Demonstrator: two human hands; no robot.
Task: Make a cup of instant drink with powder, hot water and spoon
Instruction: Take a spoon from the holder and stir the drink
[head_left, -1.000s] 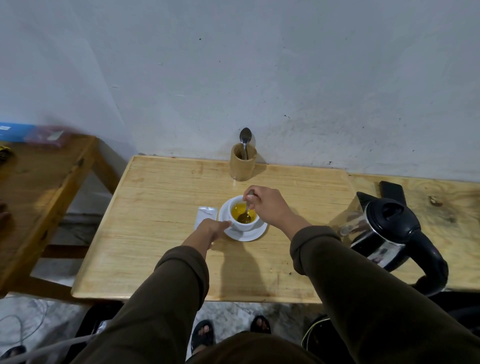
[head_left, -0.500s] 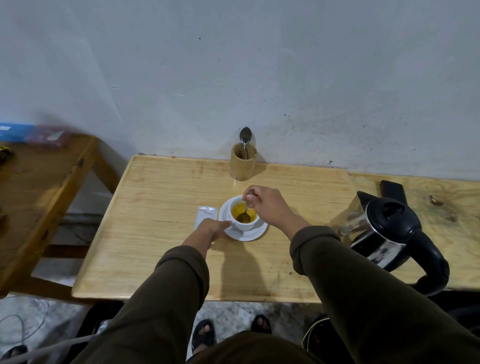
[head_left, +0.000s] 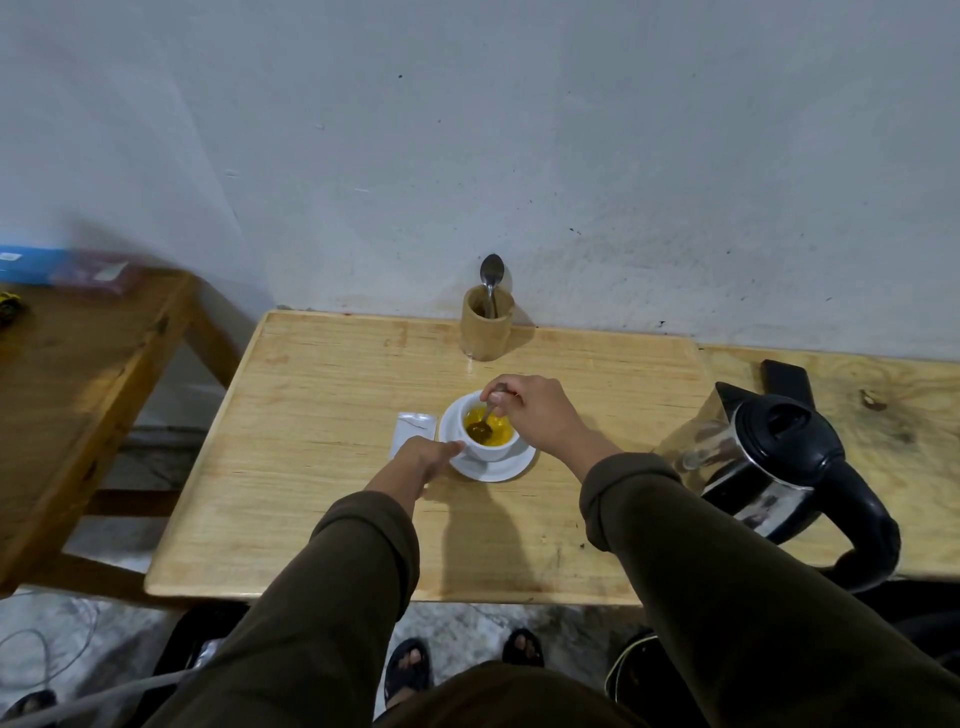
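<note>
A white cup (head_left: 485, 448) holding yellow liquid stands on a white saucer (head_left: 511, 465) in the middle of the light wooden table (head_left: 322, 467). My right hand (head_left: 540, 413) pinches the handle of a metal spoon (head_left: 482, 423) whose bowl is dipped in the liquid. My left hand (head_left: 428, 457) rests on the table with its fingertips against the saucer's left rim. A small white powder sachet (head_left: 412, 428) lies flat just left of the saucer.
A black and steel electric kettle (head_left: 774, 465) stands at the right. A wooden holder (head_left: 487, 330) with another spoon (head_left: 491, 275) stands by the wall. A dark flat object (head_left: 784, 375) lies behind the kettle. A second wooden table (head_left: 78, 374) is at the left.
The spoon's bowl has shifted a little inside the cup as my right hand stirs. My left hand has stayed at the saucer.
</note>
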